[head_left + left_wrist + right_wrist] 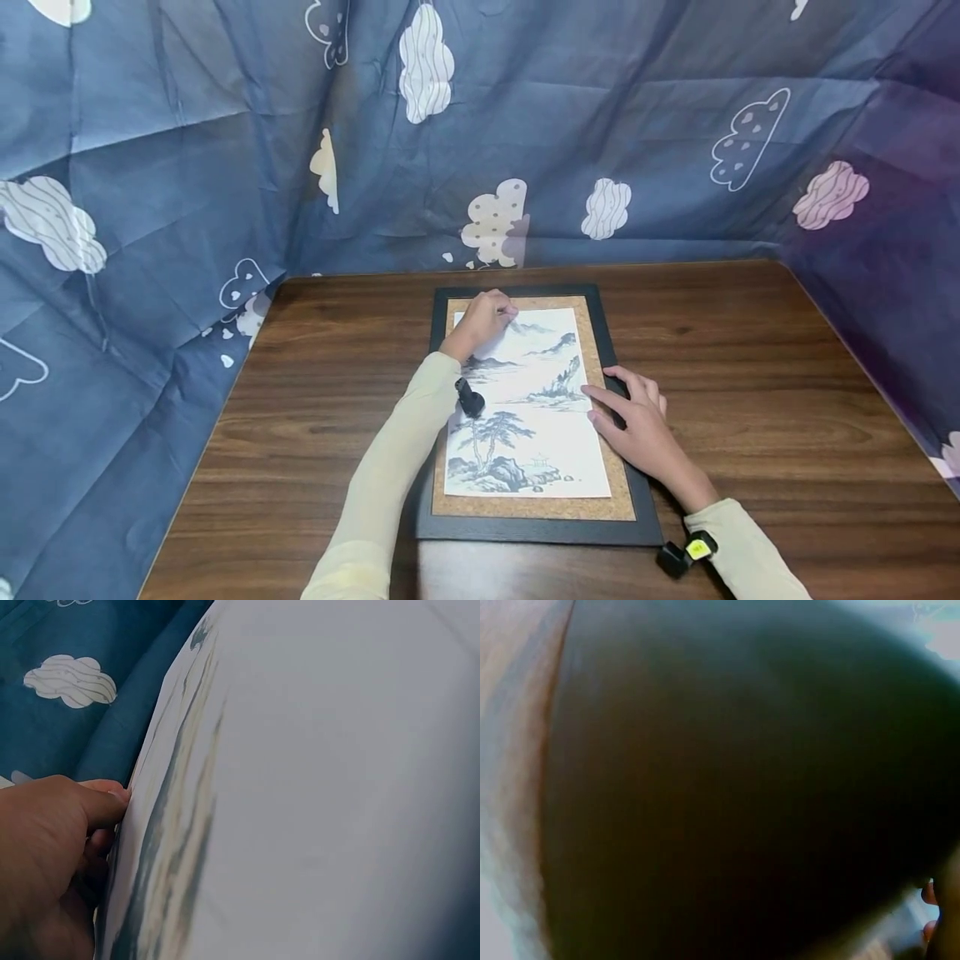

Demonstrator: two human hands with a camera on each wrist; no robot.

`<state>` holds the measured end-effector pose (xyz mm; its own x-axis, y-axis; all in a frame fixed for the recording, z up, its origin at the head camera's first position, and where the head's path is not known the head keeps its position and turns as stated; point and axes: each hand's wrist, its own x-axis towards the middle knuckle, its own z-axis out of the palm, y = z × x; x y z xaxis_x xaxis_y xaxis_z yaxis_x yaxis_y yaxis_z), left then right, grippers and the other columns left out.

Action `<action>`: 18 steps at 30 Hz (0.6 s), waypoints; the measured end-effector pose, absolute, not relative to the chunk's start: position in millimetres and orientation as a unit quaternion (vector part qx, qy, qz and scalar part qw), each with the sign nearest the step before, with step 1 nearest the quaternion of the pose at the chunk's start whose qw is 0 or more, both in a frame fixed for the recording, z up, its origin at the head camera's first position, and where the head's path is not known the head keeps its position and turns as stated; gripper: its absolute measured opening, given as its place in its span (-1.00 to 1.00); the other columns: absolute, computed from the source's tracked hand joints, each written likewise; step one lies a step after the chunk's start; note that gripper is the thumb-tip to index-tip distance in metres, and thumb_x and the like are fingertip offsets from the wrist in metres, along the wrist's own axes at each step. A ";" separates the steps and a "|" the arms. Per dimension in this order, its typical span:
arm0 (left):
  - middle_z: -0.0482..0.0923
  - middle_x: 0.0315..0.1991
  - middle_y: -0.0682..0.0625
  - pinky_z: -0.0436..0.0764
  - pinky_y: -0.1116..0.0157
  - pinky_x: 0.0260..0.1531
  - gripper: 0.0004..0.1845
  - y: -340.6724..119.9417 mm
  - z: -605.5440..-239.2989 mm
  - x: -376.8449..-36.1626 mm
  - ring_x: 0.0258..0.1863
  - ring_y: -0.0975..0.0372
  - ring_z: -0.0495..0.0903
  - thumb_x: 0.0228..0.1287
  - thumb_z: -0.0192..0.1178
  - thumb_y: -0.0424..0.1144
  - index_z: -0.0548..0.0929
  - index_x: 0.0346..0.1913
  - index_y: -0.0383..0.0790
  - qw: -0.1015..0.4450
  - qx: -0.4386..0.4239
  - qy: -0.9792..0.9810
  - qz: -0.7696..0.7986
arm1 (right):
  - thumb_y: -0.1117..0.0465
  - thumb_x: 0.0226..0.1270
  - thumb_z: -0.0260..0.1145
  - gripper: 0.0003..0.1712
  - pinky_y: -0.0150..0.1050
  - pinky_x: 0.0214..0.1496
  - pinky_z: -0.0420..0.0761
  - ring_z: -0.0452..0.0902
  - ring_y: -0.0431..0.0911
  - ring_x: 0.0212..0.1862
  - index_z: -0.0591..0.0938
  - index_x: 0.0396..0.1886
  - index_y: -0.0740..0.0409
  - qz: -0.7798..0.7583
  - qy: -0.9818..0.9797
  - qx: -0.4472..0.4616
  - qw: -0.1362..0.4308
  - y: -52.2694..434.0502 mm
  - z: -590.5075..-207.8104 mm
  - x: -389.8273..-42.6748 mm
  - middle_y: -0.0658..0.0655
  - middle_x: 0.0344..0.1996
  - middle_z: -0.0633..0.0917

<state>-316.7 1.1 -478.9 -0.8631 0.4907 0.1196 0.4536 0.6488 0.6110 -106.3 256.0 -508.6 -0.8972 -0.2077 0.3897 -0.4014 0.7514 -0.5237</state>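
A sheet of white paper with an ink landscape painting (pixel 540 442) lies on a cork board (pixel 540 507) with a black frame (pixel 536 530). My left hand (pixel 483 321) reaches over the sheet's upper part, thumb and forefinger pinching at its top edge. From the left wrist, the left hand (pixel 52 840) shows its fingertips meeting at the edge of the paper (pixel 322 750). My right hand (pixel 637 421) rests along the right side, fingers spread. Its forefinger and thumb touch the sheet's right edge, and the other fingers lie over the frame.
The board lies on a brown wood-grain table (pixel 322 417). Behind and beside it hangs a dark blue cloth (pixel 390 183) with a cloud pattern. Small black cameras are strapped to both wrists. The right wrist view is mostly dark and blurred.
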 end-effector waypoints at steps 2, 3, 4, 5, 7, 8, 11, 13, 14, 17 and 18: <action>0.66 0.01 -0.03 0.54 0.29 0.12 -0.84 2.0 -479.3 -318.1 0.04 0.12 0.58 0.41 0.26 -0.33 0.79 -0.07 -0.24 0.029 0.262 0.906 0.331 | 0.27 0.28 0.43 -0.57 0.31 0.02 0.12 0.14 0.39 0.29 0.72 0.16 0.05 0.311 -0.922 0.165 0.158 257.3 -508.6 -107.6 0.36 0.34 0.41; 0.66 0.01 -0.04 0.54 0.29 0.12 -0.84 2.3 -479.2 -318.8 0.04 0.11 0.57 0.41 0.26 -0.33 0.79 -0.06 -0.24 0.028 0.264 0.905 0.332 | 0.28 0.28 0.43 -0.57 0.30 0.02 0.12 0.15 0.39 0.29 0.72 0.16 0.05 0.311 -0.922 0.165 0.160 257.7 -508.7 -108.6 0.36 0.34 0.41; 0.66 0.02 -0.05 0.54 0.29 0.12 -0.84 2.6 -479.1 -319.8 0.04 0.10 0.57 0.41 0.26 -0.33 0.79 -0.06 -0.25 0.024 0.268 0.904 0.331 | 0.28 0.28 0.43 -0.57 0.30 0.02 0.12 0.15 0.39 0.29 0.72 0.16 0.05 0.311 -0.922 0.166 0.161 258.1 -508.9 -109.6 0.36 0.34 0.41; 0.65 0.02 -0.06 0.54 0.28 0.12 -0.83 2.5 -478.8 -320.3 0.05 0.09 0.56 0.42 0.25 -0.34 0.79 -0.06 -0.26 0.024 0.270 0.903 0.333 | 0.28 0.28 0.43 -0.57 0.30 0.01 0.12 0.15 0.39 0.29 0.72 0.16 0.04 0.310 -0.922 0.166 0.162 258.3 -509.2 -110.5 0.36 0.34 0.41; 0.64 0.03 -0.07 0.54 0.28 0.14 -0.83 2.0 -479.0 -321.2 0.06 0.08 0.55 0.42 0.25 -0.35 0.78 -0.05 -0.27 0.025 0.271 0.902 0.337 | 0.27 0.29 0.43 -0.58 0.30 0.01 0.13 0.15 0.38 0.29 0.72 0.16 0.04 0.310 -0.922 0.167 0.163 258.4 -510.0 -111.8 0.35 0.34 0.41; 0.63 0.03 -0.07 0.53 0.28 0.14 -0.83 1.5 -479.9 -320.9 0.06 0.09 0.55 0.43 0.25 -0.35 0.78 -0.04 -0.28 0.028 0.270 0.902 0.335 | 0.26 0.29 0.43 -0.58 0.30 0.01 0.13 0.16 0.38 0.29 0.72 0.16 0.03 0.310 -0.922 0.168 0.162 258.1 -511.0 -111.3 0.35 0.34 0.42; 0.62 0.04 -0.05 0.52 0.28 0.16 -0.82 -0.5 -483.3 -319.1 0.08 0.10 0.54 0.44 0.24 -0.34 0.78 -0.04 -0.27 0.040 0.264 0.903 0.336 | 0.27 0.29 0.42 -0.58 0.30 0.00 0.14 0.17 0.38 0.28 0.73 0.16 0.03 0.312 -0.921 0.170 0.160 256.9 -513.9 -109.2 0.35 0.33 0.42; 0.61 0.04 -0.04 0.52 0.28 0.17 -0.82 -1.6 -485.1 -317.9 0.09 0.12 0.54 0.44 0.24 -0.33 0.79 -0.03 -0.25 0.040 0.265 0.903 0.336 | 0.28 0.28 0.43 -0.58 0.30 0.00 0.13 0.17 0.38 0.28 0.73 0.15 0.04 0.316 -0.919 0.172 0.161 256.7 -515.3 -108.0 0.35 0.33 0.43; 0.61 0.04 -0.04 0.52 0.28 0.17 -0.82 -1.9 -485.6 -317.4 0.10 0.12 0.55 0.44 0.24 -0.32 0.79 -0.02 -0.24 0.038 0.268 0.902 0.335 | 0.28 0.28 0.43 -0.58 0.30 0.00 0.13 0.17 0.38 0.27 0.73 0.15 0.04 0.317 -0.918 0.172 0.163 257.0 -515.9 -107.5 0.35 0.32 0.43; 0.62 0.08 -0.04 0.52 0.25 0.19 -0.76 -3.8 -483.8 -314.3 0.13 0.12 0.57 0.45 0.23 -0.32 0.76 0.08 -0.22 0.034 0.279 0.894 0.349 | 0.28 0.27 0.43 -0.57 0.29 0.01 0.13 0.18 0.38 0.27 0.72 0.16 0.06 0.319 -0.918 0.168 0.165 258.9 -516.4 -106.1 0.36 0.32 0.43; 0.62 0.10 -0.03 0.51 0.23 0.21 -0.73 -5.2 -482.1 -312.8 0.16 0.11 0.57 0.45 0.23 -0.31 0.73 0.13 -0.21 0.036 0.281 0.890 0.358 | 0.27 0.27 0.42 -0.56 0.29 0.01 0.12 0.17 0.37 0.27 0.71 0.17 0.07 0.321 -0.918 0.166 0.164 259.8 -515.7 -105.6 0.36 0.33 0.43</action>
